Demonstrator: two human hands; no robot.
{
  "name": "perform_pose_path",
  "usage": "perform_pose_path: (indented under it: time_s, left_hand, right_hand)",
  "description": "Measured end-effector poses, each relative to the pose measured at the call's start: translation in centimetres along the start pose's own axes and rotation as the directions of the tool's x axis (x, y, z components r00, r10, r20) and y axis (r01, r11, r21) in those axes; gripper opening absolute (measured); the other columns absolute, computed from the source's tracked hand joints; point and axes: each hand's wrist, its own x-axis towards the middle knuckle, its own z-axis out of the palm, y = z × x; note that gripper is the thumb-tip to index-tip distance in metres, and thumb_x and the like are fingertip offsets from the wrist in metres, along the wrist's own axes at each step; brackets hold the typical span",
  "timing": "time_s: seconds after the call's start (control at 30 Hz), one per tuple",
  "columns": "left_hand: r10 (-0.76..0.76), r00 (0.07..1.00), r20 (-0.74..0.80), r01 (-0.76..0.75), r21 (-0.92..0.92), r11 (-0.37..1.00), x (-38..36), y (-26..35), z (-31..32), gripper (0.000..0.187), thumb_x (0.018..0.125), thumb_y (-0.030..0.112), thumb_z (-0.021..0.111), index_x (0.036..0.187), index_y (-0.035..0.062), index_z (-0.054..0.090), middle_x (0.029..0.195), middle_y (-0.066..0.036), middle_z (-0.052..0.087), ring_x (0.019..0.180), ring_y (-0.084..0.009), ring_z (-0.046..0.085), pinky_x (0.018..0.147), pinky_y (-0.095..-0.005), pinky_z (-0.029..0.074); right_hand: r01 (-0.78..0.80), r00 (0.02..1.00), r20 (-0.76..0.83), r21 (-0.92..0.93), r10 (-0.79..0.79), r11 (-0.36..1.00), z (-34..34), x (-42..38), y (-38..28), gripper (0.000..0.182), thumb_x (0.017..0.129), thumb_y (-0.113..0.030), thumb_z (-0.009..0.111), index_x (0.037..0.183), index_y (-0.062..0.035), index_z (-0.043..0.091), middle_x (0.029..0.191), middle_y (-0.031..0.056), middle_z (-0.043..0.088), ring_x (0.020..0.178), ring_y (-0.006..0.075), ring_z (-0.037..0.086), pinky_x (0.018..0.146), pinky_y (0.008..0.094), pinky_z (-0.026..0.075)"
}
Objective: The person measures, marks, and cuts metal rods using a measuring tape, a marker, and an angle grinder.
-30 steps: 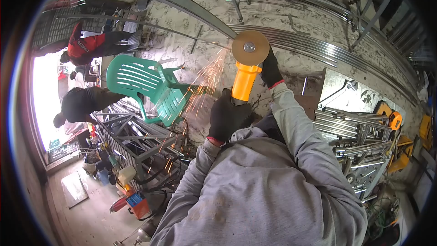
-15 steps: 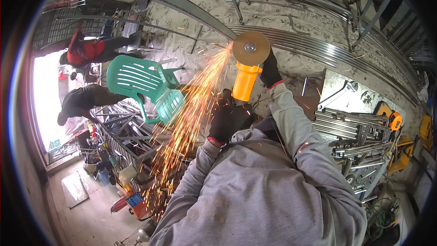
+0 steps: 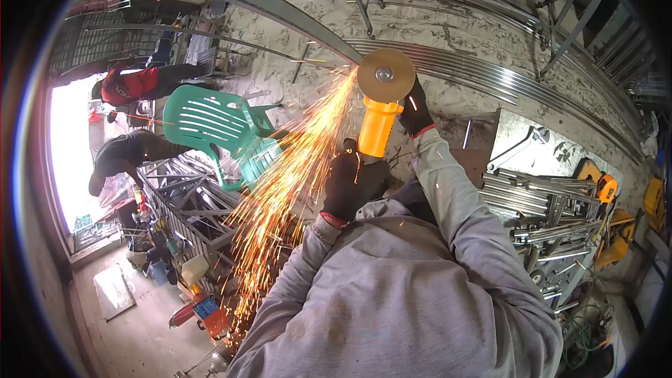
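A yellow angle grinder (image 3: 378, 126) with a round tan disc (image 3: 386, 75) is held out in front of my chest. My left hand (image 3: 355, 183), in a black glove, is closed around its rear end. The black-gloved right hand (image 3: 418, 108) grips the grinder on the right side near its head; what its fingers wrap around is partly hidden behind the disc and body. The disc's left edge touches the end of a long grey metal beam (image 3: 280, 10) that slants in from the upper left. Orange sparks (image 3: 294, 168) pour from that contact down to the left.
A green plastic chair (image 3: 210, 119) stands on the left, in the sparks' path. Two people bend over beyond it, one in a red top (image 3: 131, 85). Metal tubes (image 3: 455, 66) lie across the floor. At right, a wrench (image 3: 521, 147) rests on a metal sheet, near an orange tape measure (image 3: 607, 187).
The grinder and both hands hold almost the same place at the beam while sparks keep streaming. In the background, the person in red has shifted posture, with an arm lowered.
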Motion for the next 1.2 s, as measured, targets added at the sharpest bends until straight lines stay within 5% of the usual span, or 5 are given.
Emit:
perform_pose_path:
  time_s: [0.63,0.7,0.83,1.0,1.2]
  left_hand:
    - [-0.153,0.988,-0.016,0.154,0.111,0.982,2.1,4.3,-1.0,0.052,0.082,0.034,0.079,0.117,-0.0023,0.065,0.073,-0.013,0.072,0.070,-0.0326,0.074,0.067,-0.0446,0.058]
    - [-0.646,0.703,0.298,0.673,0.015,0.739,2.9,6.4,-2.5,0.053,0.082,0.031,0.080,0.120,-0.0015,0.063,0.080,-0.014,0.073,0.076,-0.0327,0.074,0.070,-0.0454,0.058]
    - [-0.143,0.989,0.030,0.141,0.048,0.989,1.2,2.4,0.0,0.053,0.083,0.032,0.080,0.120,-0.0013,0.063,0.083,-0.015,0.073,0.075,-0.0330,0.073,0.069,-0.0465,0.058]
    - [-0.285,0.954,0.093,0.298,-0.401,0.866,0.8,1.1,0.5,0.053,0.077,0.034,0.082,0.112,-0.0017,0.065,0.081,-0.018,0.074,0.073,-0.0363,0.075,0.069,-0.0480,0.058]
    - [-0.371,0.917,0.149,0.376,-0.006,0.927,1.8,4.5,-2.5,0.048,0.077,0.034,0.084,0.103,0.0000,0.063,0.087,-0.024,0.076,0.079,-0.0412,0.076,0.069,-0.0500,0.057]
  right_hand:
    - [0.031,1.000,-0.003,0.063,-0.031,0.998,-2.2,1.3,2.7,0.036,0.115,-0.026,0.053,0.145,-0.0064,0.057,0.136,0.0059,0.067,0.123,0.0156,0.066,0.105,0.0343,0.055]
    - [0.038,0.999,-0.022,0.020,-0.038,0.999,-2.9,1.4,3.6,0.036,0.115,-0.026,0.053,0.146,-0.0066,0.057,0.137,0.0060,0.067,0.123,0.0159,0.066,0.105,0.0345,0.055]
    - [-0.026,1.000,-0.013,0.120,0.028,0.992,-4.8,1.7,4.7,0.037,0.115,-0.025,0.054,0.147,-0.0062,0.056,0.139,0.0064,0.066,0.124,0.0162,0.065,0.106,0.0350,0.055]
    - [-0.034,0.999,-0.017,-0.010,0.034,0.999,-1.5,0.8,0.8,0.047,0.116,-0.019,0.045,0.159,-0.0012,0.047,0.156,0.0121,0.056,0.143,0.0193,0.052,0.122,0.0350,0.040]
    - [0.073,0.997,0.020,-0.156,-0.071,0.985,-2.3,0.6,1.1,0.044,0.117,-0.023,0.046,0.155,-0.0020,0.051,0.154,0.0115,0.059,0.137,0.0180,0.057,0.117,0.0329,0.045]
